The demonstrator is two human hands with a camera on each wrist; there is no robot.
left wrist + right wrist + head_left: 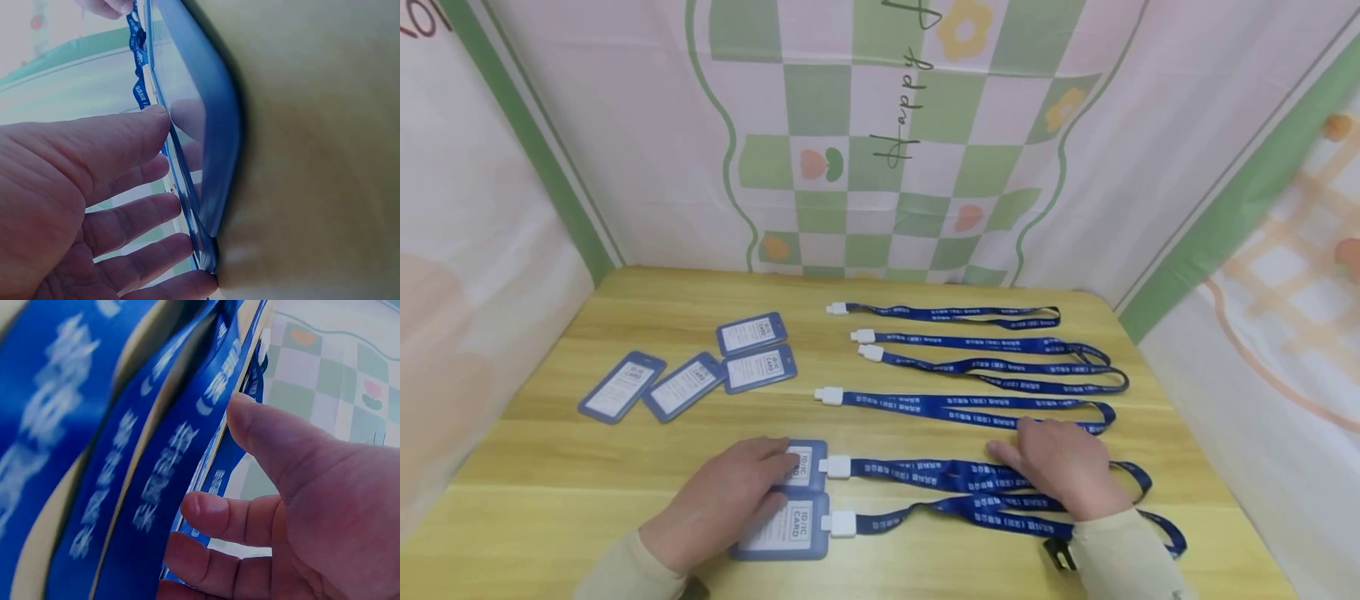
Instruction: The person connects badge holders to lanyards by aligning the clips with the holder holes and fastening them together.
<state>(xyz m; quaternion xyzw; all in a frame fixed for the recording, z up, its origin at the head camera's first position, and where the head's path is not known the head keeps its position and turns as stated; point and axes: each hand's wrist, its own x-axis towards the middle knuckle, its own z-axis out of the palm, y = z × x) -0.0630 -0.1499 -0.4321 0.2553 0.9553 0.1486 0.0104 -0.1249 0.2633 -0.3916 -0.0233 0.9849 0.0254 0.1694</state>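
Note:
Two blue-framed ID card holders lie one above the other at the front, each clipped to a blue lanyard with a white buckle. My left hand rests on their left part, its fingers extended; in the left wrist view, the thumb and fingertips touch the blue card holder. Over the upper clipped lanyard, my right hand lies with loosely bent fingers. Up close in the right wrist view, its thumb and fingertips are right at the printed blue strap. The hand hides part of both straps.
Several loose card holders lie at the back left of the wooden table. Several lanyards without cards stretch across the back right, white buckles leftward. Patterned cloth surrounds the table at the back and sides.

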